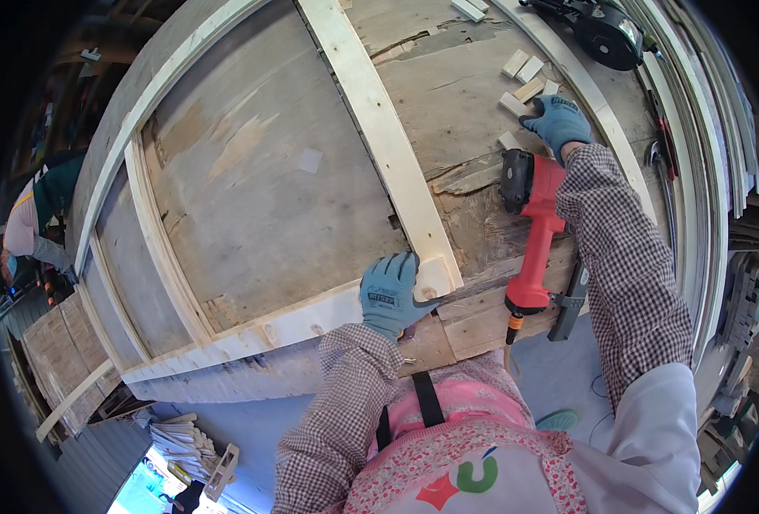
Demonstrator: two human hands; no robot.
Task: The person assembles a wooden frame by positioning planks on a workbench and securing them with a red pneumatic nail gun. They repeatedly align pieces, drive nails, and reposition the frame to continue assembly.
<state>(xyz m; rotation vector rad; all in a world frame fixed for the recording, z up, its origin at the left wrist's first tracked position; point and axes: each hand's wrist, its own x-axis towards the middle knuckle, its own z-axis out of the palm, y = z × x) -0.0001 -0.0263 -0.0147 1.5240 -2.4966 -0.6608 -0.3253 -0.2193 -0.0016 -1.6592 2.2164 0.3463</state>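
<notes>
My left hand (pixel 390 295), in a blue-grey work glove, grips the near right corner of a pale wooden frame (pixel 311 319). Its fingers lie over the board and the thumb runs along the edge. Further right, my right hand (pixel 558 124), gloved alike, reaches to a group of small wooden blocks (pixel 529 89). The fingers close at the end of one wooden block (pixel 512 104); the palm side is hidden. Close below that hand lies a red air nailer (pixel 537 231), its handle toward me and an orange hose fitting at its end.
A worn wooden worktable (pixel 482 308) carries the frame. A black tool (pixel 606 34) lies at the far right, past a long wooden strip (pixel 585 90). Long boards (pixel 705 171) are stacked along the right. Another person (pixel 41 210) bends at the far left.
</notes>
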